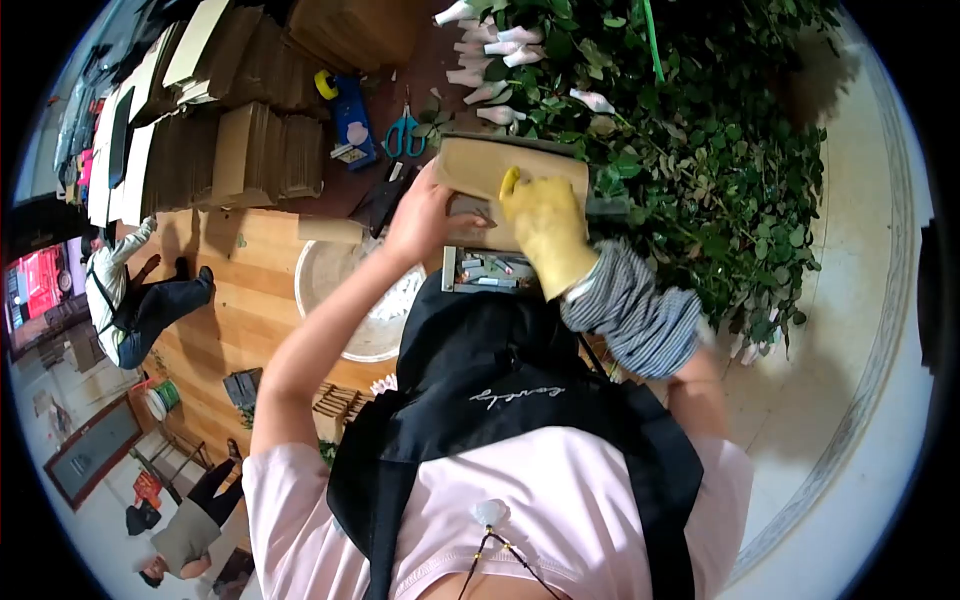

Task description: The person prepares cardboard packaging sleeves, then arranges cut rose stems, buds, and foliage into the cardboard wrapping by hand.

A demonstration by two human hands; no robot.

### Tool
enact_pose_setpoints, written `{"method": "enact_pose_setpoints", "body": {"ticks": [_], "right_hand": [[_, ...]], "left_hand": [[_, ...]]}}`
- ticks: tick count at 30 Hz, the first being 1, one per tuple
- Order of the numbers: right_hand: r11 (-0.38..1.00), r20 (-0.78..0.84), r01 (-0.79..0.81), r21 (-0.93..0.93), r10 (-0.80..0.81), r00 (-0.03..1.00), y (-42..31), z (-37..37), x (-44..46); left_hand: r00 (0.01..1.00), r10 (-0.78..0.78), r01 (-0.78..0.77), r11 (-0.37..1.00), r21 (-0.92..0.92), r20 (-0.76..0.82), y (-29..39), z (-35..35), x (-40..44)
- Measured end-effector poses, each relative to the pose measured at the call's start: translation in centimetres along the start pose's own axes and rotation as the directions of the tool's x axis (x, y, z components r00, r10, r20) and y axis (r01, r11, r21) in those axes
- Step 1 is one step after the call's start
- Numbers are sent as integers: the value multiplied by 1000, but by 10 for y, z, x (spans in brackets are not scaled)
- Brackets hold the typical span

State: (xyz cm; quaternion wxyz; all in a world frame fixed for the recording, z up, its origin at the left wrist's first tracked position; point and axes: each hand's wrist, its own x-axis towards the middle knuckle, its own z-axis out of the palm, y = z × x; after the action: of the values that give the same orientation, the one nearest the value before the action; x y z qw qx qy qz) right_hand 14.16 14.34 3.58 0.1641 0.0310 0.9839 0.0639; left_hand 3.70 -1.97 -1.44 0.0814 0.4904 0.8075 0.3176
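A brown cardboard sheet [475, 165], bent into a curve, lies on the work surface in front of me. My bare left hand [420, 215] grips its left side, the thumb over the cardboard and some fingers hidden behind it. A yellow rubber glove covers my right hand [542, 215], with a striped sleeve above the wrist. Its fingers are curled closed on the cardboard. Just below the sheet, near my apron, a small box [449, 270] holds several little grey pieces. Pale pink rose heads [500, 115] in white netting lie above, their leafy stems [690, 170] stretching right.
Stacks of flat cardboard [245, 155] fill the upper left, near teal scissors [405, 135] and a blue tape dispenser [352, 120]. A round white basin [305, 285] with white scraps stands below left. Two other people [125, 290] are farther off at left.
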Motion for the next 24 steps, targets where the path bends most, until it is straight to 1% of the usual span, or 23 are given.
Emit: {"method": "enact_pose_setpoints", "body": {"ticks": [1,2,4,5,6,8,9,10,11,12,14,15,16,18,19,20,22,23,24], "right_hand": [[999,-7,-46,-21,46,999,-8,10,1],[999,-4,-41,-19,41,999,-15,19,2],[972,-195,-125,-198,85,977,-25,33,-1],[977,-242,-122,-175,77,967,-23,39,1],[975,-234,-108,-194,61,970,-16,37,-2],[997,-304,-28,-75,4,953,12,23,-12],[971,-204,-85,224,132,970,24,13,-17],[902,-341,-20,431,184,922,43,28,-32],[804,-228,-71,590,249,941,55,40,-42],[678,-104,-133,723,297,949,65,45,-48],[804,-114,-61,592,158,981,73,23,-52],[709,-317,127,694,141,938,64,9,-45],[711,-313,128,691,135,940,50,-2,-36],[569,-258,196,798,31,966,25,-14,-15],[697,-307,277,661,-86,948,13,6,-5],[845,-250,259,467,-155,956,8,19,-3],[863,-228,268,429,-183,956,5,6,-5],[869,-216,268,416,-192,957,2,3,-6],[866,-211,269,421,-194,958,0,0,-7]], "left_hand": [[967,-224,210,970,-121,-120,15,7,-10],[897,-360,322,930,-180,-258,12,24,-19],[940,-167,182,983,21,-299,33,-5,-3],[990,42,-9,971,238,-136,25,-15,6],[993,115,-109,915,388,7,29,-22,12],[999,28,-33,955,294,21,16,-9,0],[999,0,13,964,267,-49,18,-2,-8],[993,-28,54,970,235,-115,23,3,-15],[985,-63,96,973,209,-158,29,5,-18],[983,-78,110,975,192,-167,31,11,-22],[965,-98,133,983,129,-242,25,19,-25],[963,-88,123,984,125,-254,26,18,-25],[962,-96,130,984,121,-256,26,19,-25],[960,-87,103,994,47,-265,23,21,-26],[964,-116,95,991,-98,-240,18,23,-30],[978,-88,59,986,-156,-191,11,20,-36],[981,-156,128,966,-224,-111,-1,9,-57],[938,-293,229,924,-307,-183,-12,10,-71],[873,-425,312,864,-396,-239,-25,13,-84]]}}
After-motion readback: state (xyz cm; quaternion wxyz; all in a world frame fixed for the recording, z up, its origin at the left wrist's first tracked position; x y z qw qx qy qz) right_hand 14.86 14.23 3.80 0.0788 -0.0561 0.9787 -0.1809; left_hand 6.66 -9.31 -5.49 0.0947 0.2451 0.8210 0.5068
